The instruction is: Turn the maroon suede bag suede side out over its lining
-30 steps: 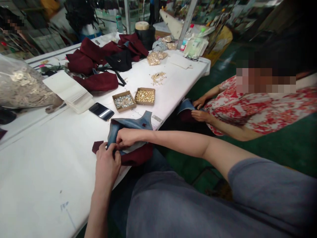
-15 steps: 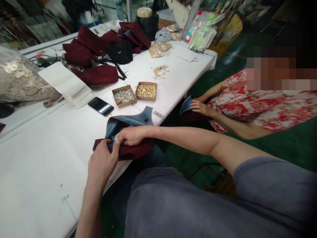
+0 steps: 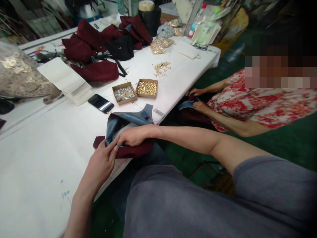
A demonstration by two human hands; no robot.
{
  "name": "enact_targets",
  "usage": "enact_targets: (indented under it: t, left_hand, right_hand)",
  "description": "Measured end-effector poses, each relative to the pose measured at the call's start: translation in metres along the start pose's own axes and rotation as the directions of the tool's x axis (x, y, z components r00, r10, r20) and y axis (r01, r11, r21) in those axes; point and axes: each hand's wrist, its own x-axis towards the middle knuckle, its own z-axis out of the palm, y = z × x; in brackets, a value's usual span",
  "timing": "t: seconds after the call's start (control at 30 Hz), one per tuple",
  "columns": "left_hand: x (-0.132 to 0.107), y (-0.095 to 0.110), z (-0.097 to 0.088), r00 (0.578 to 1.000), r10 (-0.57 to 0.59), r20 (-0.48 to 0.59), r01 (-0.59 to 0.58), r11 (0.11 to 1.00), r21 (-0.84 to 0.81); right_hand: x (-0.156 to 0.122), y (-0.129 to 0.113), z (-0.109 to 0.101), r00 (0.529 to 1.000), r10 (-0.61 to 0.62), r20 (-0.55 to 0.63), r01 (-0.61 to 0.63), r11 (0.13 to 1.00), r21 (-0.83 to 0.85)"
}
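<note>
A maroon and blue-grey fabric piece (image 3: 128, 120) lies at the near edge of the white table (image 3: 37, 158). My right hand (image 3: 132, 135) rests on it with fingers curled, pinching its blue edge. My left hand (image 3: 101, 163) meets it from below, thumb and fingertips pinched on the same edge at a small metal fitting. Just beyond stand two small cardboard boxes, one of silver fittings (image 3: 123, 93) and one of gold fittings (image 3: 147, 88).
A black phone (image 3: 100, 103) lies left of the boxes, beside a stack of white sheets (image 3: 66, 81). Maroon fabric pieces (image 3: 94, 43) and loose gold fittings (image 3: 162, 67) fill the far table. A person in a red-and-white top (image 3: 247, 99) sits at the right, handling fabric.
My left hand has slid down and back from the fabric edge, its fingers now stretched toward it. The person at the right shifted both hands on their fabric. The view has moved slightly.
</note>
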Motion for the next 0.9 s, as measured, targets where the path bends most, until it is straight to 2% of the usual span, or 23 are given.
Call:
enact_targets:
  t: [0.1, 0.2, 0.33, 0.4, 0.5, 0.63, 0.7, 0.77, 0.9]
  left_hand:
    - [0.001, -0.006, -0.002, 0.999, 0.005, 0.053, -0.005, 1.0, 0.007]
    - [-0.003, -0.011, -0.004, 0.998, -0.009, 0.059, 0.01, 1.0, -0.027]
    - [-0.015, -0.017, 0.001, 0.999, -0.047, 0.024, 0.047, 0.999, -0.017]
    - [-0.021, -0.02, 0.004, 0.998, -0.065, 0.004, 0.065, 0.998, -0.023]
    - [-0.028, -0.022, 0.007, 0.998, -0.064, 0.0, 0.064, 0.996, -0.062]
    - [-0.034, -0.028, 0.011, 0.998, -0.06, -0.001, 0.059, 0.989, -0.132]
    - [-0.037, -0.035, 0.017, 0.998, -0.045, -0.038, 0.039, 0.986, -0.163]
    - [-0.04, -0.041, 0.025, 0.992, -0.016, -0.123, -0.003, 0.988, -0.153]
    - [-0.04, -0.041, 0.035, 0.951, 0.058, -0.304, -0.051, 0.998, 0.032]
  right_hand:
    - [0.0, 0.002, 0.001, 0.999, -0.032, -0.025, 0.032, 0.999, 0.002]
    - [-0.002, 0.002, -0.001, 0.999, -0.007, -0.044, 0.011, 0.996, 0.083]
    - [-0.003, -0.004, -0.005, 0.984, 0.126, -0.127, -0.107, 0.983, 0.148]
    - [-0.001, -0.004, -0.007, 0.974, 0.157, -0.165, -0.125, 0.974, 0.188]
    - [0.004, 0.002, -0.006, 0.979, 0.115, -0.169, -0.08, 0.976, 0.203]
    - [0.01, 0.009, -0.003, 0.974, 0.125, -0.188, -0.087, 0.977, 0.195]
    - [0.01, 0.009, -0.003, 0.972, 0.149, -0.181, -0.109, 0.971, 0.214]
    - [0.008, 0.006, -0.006, 0.972, 0.174, -0.16, -0.136, 0.965, 0.224]
    - [0.002, -0.004, -0.012, 0.977, 0.195, -0.086, -0.171, 0.959, 0.225]
